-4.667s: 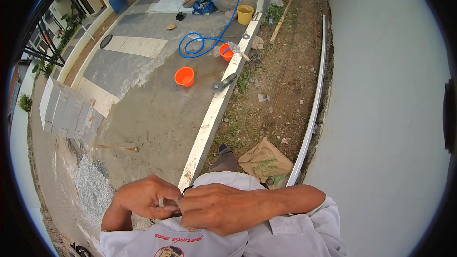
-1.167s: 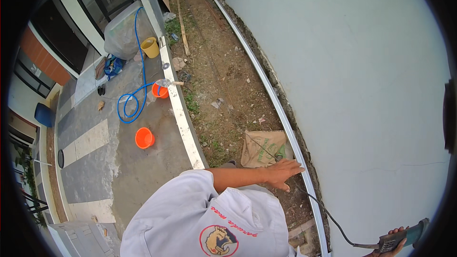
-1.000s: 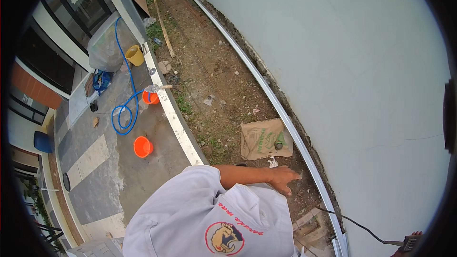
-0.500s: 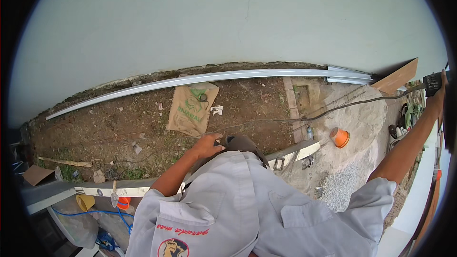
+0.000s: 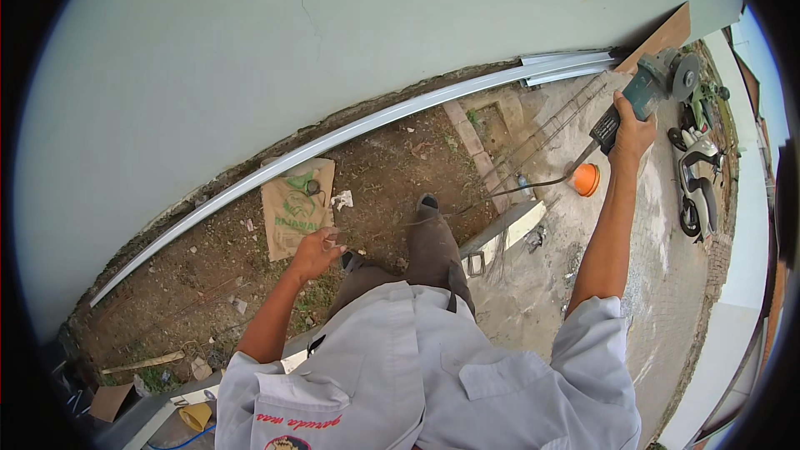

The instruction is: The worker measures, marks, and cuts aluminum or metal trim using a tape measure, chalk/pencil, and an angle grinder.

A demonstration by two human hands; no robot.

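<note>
An angle grinder with a black, dark green and grey body and a disc is raised at the right in my right hand, which is closed round its handle. A dark cord runs from it down toward the ground. Lower left of it, my left hand has its fingers curled near a brown paper sack lying on the dirt; what it holds, if anything, I cannot make out. My legs stand on the dirt just right of that hand.
A long silver metal channel lies along the foot of the pale wall. A brown board leans at upper right. An orange bucket, a white kerb, thin rods and parked scooters are at right. A yellow bucket sits lower left.
My view has swung from along the strip to facing the wall. The grinder has moved from the far right edge inward and upward, and the scooters have come into view.
</note>
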